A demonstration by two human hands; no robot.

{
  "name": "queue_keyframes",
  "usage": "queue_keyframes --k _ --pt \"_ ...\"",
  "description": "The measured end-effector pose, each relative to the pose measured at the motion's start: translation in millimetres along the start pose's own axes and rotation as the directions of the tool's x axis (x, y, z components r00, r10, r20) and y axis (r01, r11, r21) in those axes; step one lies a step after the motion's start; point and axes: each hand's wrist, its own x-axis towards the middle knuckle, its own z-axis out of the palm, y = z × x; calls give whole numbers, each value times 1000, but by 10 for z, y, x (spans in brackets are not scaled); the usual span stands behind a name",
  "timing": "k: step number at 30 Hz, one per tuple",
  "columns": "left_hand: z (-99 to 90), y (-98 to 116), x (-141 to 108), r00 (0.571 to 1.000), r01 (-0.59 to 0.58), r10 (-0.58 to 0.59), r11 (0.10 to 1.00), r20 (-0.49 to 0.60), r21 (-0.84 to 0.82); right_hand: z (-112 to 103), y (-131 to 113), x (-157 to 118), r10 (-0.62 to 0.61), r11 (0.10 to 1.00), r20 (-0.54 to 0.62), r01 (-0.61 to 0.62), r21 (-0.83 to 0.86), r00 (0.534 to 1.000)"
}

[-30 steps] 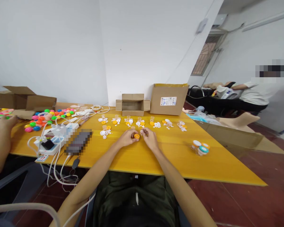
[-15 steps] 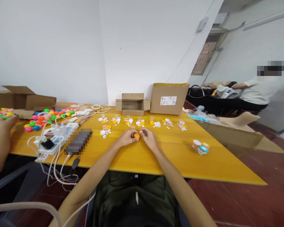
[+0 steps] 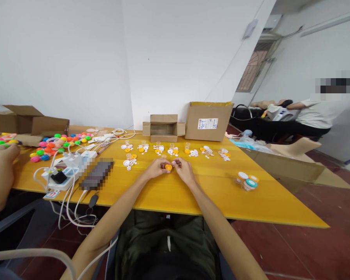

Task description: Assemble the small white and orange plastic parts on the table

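Observation:
Between thumb and fingers, my left hand (image 3: pixel 156 168) grips a round orange cap (image 3: pixel 168 167), its hollow side facing up. Just right of the cap, my right hand (image 3: pixel 183 169) is closed in a pinch on a small white piece (image 3: pixel 174 163), too small to make out fully. Beyond my hands runs a row of small part groups: white discs (image 3: pixel 161 149), orange caps (image 3: pixel 141 150) and clear cups (image 3: pixel 187 146). One more group, with a white ring (image 3: pixel 126 163), lies nearer on the left.
Several capped jars (image 3: pixel 251 184) stand at the right. A small open carton (image 3: pixel 163 132) and a larger box (image 3: pixel 208 122) are at the back. Left lie a power strip (image 3: pixel 64 175), a phone (image 3: pixel 97 175) and colourful balls (image 3: pixel 51 147), beside another person's hand (image 3: pixel 6 152).
My hands stay almost in place, and the orange cap has shifted very slightly. The white piece in my right fingers remains beside the cap.

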Motion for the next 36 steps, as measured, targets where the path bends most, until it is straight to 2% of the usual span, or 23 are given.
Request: queue_keyframes --k 10,19,24,36 --pt "15 3 18 999 34 -34 999 10 -34 -35 -152 -18 -35 999 -68 38 39 997" --pt "16 -22 26 996 85 -85 996 26 -2 -37 -233 -53 -112 993 36 111 36 993" --pt "20 -33 25 997 73 -73 996 17 -54 -34 -232 -58 -149 988 97 144 52 984" --pt "7 35 6 998 58 -56 996 27 -66 -64 -256 -57 -183 983 149 177 50 972"
